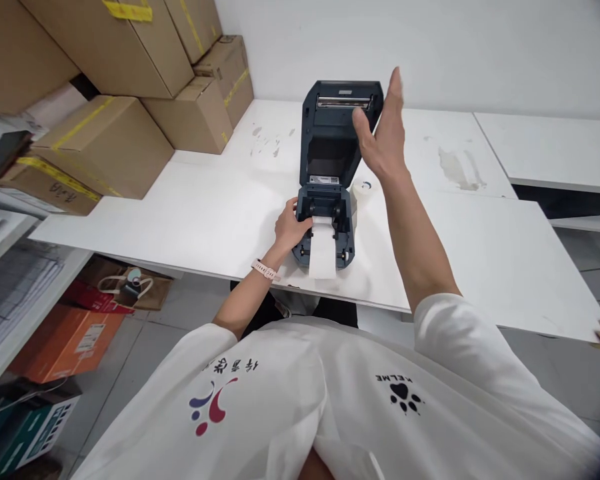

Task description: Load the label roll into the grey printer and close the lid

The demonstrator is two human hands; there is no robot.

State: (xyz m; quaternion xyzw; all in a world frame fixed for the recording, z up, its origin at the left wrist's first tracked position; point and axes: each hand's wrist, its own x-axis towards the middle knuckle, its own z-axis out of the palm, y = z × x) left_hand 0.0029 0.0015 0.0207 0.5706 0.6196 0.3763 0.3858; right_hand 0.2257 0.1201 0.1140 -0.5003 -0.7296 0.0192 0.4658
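A dark blue label printer (330,167) stands on the white table (205,213) with its lid raised. White label paper (323,250) runs out of its front over the table edge. My left hand (291,227) rests on the printer's left side by the paper roll, fingers curled against the body. My right hand (385,133) is raised beside the upright lid's right edge, fingers stretched and thumb apart, holding nothing.
Several cardboard boxes (130,100) with yellow tape are stacked at the table's back left. A small white tape roll (364,187) lies right of the printer. Shelves and coloured boxes (65,340) stand on the floor at left. A second table (550,150) adjoins at right.
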